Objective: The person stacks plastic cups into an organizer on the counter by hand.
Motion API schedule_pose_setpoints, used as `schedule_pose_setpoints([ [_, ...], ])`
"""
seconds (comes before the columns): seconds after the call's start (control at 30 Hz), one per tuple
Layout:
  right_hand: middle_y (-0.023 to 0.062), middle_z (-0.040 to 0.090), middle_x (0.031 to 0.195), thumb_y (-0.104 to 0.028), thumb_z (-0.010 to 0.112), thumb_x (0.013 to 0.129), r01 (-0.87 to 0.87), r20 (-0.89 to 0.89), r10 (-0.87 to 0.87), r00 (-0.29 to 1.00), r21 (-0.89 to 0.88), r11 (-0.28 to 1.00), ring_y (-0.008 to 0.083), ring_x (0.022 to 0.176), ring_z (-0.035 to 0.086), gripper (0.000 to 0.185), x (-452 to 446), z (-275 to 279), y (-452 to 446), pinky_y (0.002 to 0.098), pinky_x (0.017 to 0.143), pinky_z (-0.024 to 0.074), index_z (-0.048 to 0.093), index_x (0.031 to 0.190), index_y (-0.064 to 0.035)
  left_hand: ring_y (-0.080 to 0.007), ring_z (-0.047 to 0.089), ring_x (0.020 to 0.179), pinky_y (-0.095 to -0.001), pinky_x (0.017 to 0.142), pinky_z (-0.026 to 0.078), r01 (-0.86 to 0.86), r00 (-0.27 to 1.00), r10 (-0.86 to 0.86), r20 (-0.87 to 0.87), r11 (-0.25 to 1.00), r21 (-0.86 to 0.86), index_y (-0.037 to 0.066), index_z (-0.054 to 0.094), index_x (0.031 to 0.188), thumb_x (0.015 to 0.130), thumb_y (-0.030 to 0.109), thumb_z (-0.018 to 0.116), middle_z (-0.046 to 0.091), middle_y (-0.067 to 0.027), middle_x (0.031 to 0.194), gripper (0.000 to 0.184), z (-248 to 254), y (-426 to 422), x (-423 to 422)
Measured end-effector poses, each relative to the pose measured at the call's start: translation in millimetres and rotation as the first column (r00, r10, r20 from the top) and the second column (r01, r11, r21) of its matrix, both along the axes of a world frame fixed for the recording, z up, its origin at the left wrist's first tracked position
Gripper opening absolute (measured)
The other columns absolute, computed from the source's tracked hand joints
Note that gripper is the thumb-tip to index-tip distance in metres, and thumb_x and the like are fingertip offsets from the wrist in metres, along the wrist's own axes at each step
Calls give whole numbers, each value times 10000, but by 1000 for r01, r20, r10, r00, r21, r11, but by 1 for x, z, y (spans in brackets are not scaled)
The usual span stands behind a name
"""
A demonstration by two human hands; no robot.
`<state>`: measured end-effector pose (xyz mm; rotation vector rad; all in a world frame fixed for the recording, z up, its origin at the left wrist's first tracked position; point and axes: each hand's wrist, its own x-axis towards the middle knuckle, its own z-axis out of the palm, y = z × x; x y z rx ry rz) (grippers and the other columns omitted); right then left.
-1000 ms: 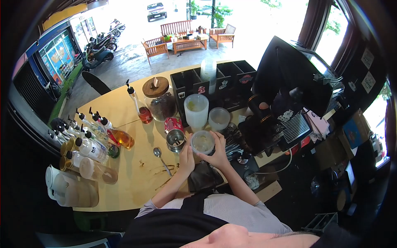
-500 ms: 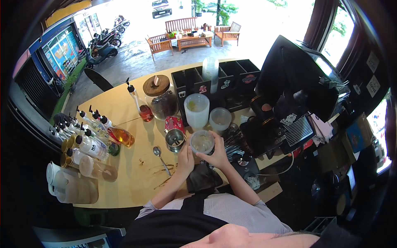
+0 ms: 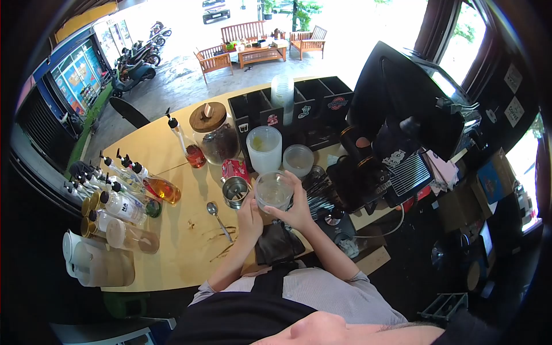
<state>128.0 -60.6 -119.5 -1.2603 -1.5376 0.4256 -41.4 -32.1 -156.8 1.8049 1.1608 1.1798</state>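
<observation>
Between my two hands is a clear round plastic cup (image 3: pixel 272 188), its open mouth facing up toward me. My right hand (image 3: pixel 295 208) grips its right side, thumb across the near side. My left hand (image 3: pixel 249 221) is closed against the left side, its fingers partly hidden. Just left of the cup stands a metal pitcher (image 3: pixel 235 192) with something lying inside. Behind it are a tall stack of clear plastic cups (image 3: pixel 263 150) and a smaller clear tub (image 3: pixel 298 160). A spoon (image 3: pixel 219 221) lies on the wooden counter (image 3: pixel 172 253) beside brown smears.
Pump bottles (image 3: pixel 154 183) and pitchers (image 3: pixel 95 261) line the left side. A wooden-lidded jar (image 3: pixel 215 135) and a black divided organizer (image 3: pixel 313 123) stand at the back. On the right are a black coffee grinder (image 3: pixel 356 181) and a dark folded cloth (image 3: pixel 278 244) near the front edge.
The cup has come up slightly, closer to me, and its mouth is tilted differently. Both hands still hold it. The whole view has shifted a little, moving the counter items left.
</observation>
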Motion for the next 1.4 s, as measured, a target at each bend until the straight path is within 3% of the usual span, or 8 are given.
schedule_pose_setpoints([
  [0.07, 193, 543, 1362, -295, 904, 663, 14, 15, -14, 1000, 21, 1000, 324, 1279, 522, 1083, 1, 5, 1, 445, 1090, 381, 272, 1499, -22, -428, 578, 1207, -426, 1019, 441, -12, 1000, 8, 21, 988, 153, -67, 512, 1360, 1070, 207, 321, 597, -294, 1278, 442, 21, -2, 2],
  [0.2, 196, 541, 1380, -253, 904, 665, -33, -96, 38, 995, 56, 998, 310, 1300, 512, 1088, -2, 15, 4, 438, 1090, 394, 256, 1512, -35, -422, 560, 1238, -412, 1045, 426, 8, 1000, -12, 26, 988, 153, -70, 500, 1373, 1076, 213, 312, 587, -284, 1309, 451, 28, 1, 2],
  [0.6, 181, 416, 1505, -101, 847, 718, -96, -325, 151, 934, 179, 979, 278, 1347, 457, 953, -21, 40, 4, 415, 1142, 336, 273, 1476, -27, -300, 538, 1297, -403, 1101, 393, 60, 925, -150, 348, 965, 255, -66, 474, 1404, 1096, 300, 295, 561, -205, 1384, 510, 36, 22, 25],
  [0.73, 179, 367, 1532, -90, 804, 772, -165, -263, 209, 942, 180, 970, 270, 1354, 451, 916, -20, 24, 2, 418, 1155, 317, 243, 1492, -17, -269, 539, 1291, -397, 1104, 389, 70, 867, -130, 482, 988, 141, -49, 455, 1422, 1096, 320, 285, 565, -183, 1377, 520, 41, 16, 28],
  [0.87, 183, 379, 1512, -64, 734, 842, -281, -400, 306, 864, 121, 952, 260, 1359, 442, 881, -23, 14, -3, 407, 1134, 352, 185, 1531, -48, -269, 514, 1311, -393, 1121, 376, 158, 793, -95, 601, 986, -53, -43, 405, 1459, 1094, 323, 267, 524, -196, 1417, 535, 37, 15, 32],
  [1.03, 169, 392, 1491, -9, 692, 856, -308, -485, 321, 814, 109, 945, 239, 1316, 472, 841, -10, 20, 3, 381, 1077, 418, 179, 1518, -89, -263, 523, 1305, -388, 1104, 384, 171, 803, -176, 569, 983, 63, -41, 427, 1451, 1101, 325, 242, 542, -176, 1411, 539, 46, 24, 35],
  [1.13, 140, 472, 1371, -2, 691, 854, -226, -583, 281, 763, 166, 960, 206, 1183, 539, 664, 2, 25, 18, 355, 991, 485, 301, 1381, -104, -259, 540, 1292, -385, 1085, 399, 132, 866, -184, 466, 981, 142, -45, 471, 1425, 1102, 318, 242, 578, -172, 1376, 538, 64, 39, 31],
  [1.4, 109, 510, 1268, -87, 781, 820, 3, -483, 92, 871, 194, 981, 170, 1012, 613, 705, 44, 82, 64, 276, 801, 506, 372, 1394, -75, -249, 545, 1288, -378, 1092, 397, 90, 949, -170, 264, 952, 292, -10, 500, 1421, 1100, 336, 283, 589, -145, 1381, 519, 115, 93, 30],
])
